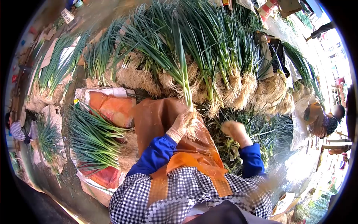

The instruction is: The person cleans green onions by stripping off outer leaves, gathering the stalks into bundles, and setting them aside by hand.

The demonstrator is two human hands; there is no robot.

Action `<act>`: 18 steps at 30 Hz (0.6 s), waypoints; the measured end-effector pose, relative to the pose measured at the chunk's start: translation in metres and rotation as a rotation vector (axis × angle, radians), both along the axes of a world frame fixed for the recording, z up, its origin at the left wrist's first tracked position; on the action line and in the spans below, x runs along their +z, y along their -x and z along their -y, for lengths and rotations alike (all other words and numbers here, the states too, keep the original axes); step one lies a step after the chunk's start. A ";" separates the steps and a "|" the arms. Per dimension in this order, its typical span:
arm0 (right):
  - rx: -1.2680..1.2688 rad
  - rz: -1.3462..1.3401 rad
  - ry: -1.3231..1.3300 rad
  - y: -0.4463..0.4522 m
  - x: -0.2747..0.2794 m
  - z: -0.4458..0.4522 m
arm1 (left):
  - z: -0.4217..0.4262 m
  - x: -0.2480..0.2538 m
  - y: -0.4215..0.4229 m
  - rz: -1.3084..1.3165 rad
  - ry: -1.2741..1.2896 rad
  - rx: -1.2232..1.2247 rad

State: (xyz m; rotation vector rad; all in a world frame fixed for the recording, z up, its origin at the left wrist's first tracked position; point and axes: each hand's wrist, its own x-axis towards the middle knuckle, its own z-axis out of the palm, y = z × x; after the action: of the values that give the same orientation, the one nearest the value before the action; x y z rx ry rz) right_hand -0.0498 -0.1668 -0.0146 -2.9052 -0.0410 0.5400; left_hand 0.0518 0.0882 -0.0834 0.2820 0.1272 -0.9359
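Observation:
My left hand (180, 126) is closed around the root end of a few green onions (185, 84), over the brown apron on my lap. Their pale, stringy roots (191, 125) stick out past my fingers, and the long green leaves point away from me. My right hand (234, 130) is curled closed, apart from the green onions, above a heap of loose leaves and trimmings (238, 149). Whatever it may hold is hidden by the fingers. On my left lies a pile of green onions (93, 136), its roots toward my lap.
A long row of green onions (220, 44) with bushy roots lies in front of me. An orange sack (112, 106) and a red one (106, 177) lie at my left. Clear plastic sheeting (294, 168) spreads at the right. Other people (323, 121) sit at the far right and far left.

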 end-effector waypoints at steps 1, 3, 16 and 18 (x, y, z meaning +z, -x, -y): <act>-0.130 0.027 0.013 -0.025 0.022 -0.010 | 0.003 0.017 0.000 -0.002 -0.055 0.041; -0.298 0.109 0.043 -0.082 0.048 -0.044 | 0.007 0.075 0.003 -0.124 -0.303 0.127; -0.341 -0.075 -1.255 -0.033 0.055 -0.032 | 0.044 -0.003 0.015 0.054 -0.199 0.079; -0.560 -0.406 -1.023 0.014 0.042 -0.017 | 0.035 0.010 0.018 0.025 -0.251 0.152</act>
State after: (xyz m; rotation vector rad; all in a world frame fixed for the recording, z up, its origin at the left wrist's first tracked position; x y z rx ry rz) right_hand -0.0641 -0.1502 0.0270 -1.6777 0.4094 0.7050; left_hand 0.0342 0.0536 -0.0734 0.5091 0.2402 -0.7647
